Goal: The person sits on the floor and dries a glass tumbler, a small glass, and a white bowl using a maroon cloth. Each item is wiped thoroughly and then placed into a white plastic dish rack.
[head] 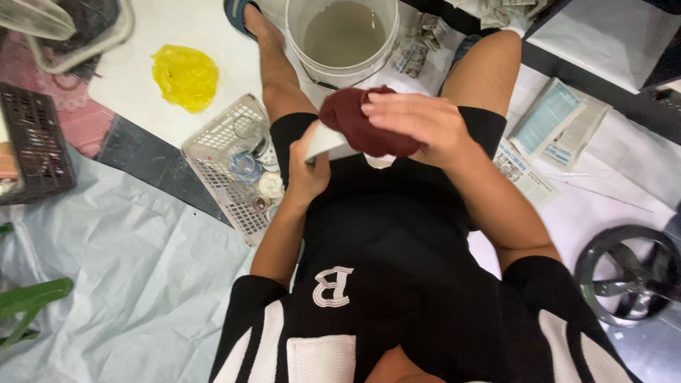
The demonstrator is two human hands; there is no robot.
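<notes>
My right hand point(415, 122) presses a dark red cloth point(355, 124) against a white dish point(330, 144), which my left hand point(306, 170) grips from below by its edge. Both hands are over my lap, just in front of a white bucket point(345, 39) of cloudy water that stands between my legs. Most of the dish is hidden under the cloth and my right hand.
A white plastic basket point(230, 167) with several glass jars and lids lies left of my knee. A yellow bag point(184, 76), a dark crate point(35, 142), folded newspapers point(553, 131) and a black wheel-like stand point(628, 273) lie around on plastic sheeting.
</notes>
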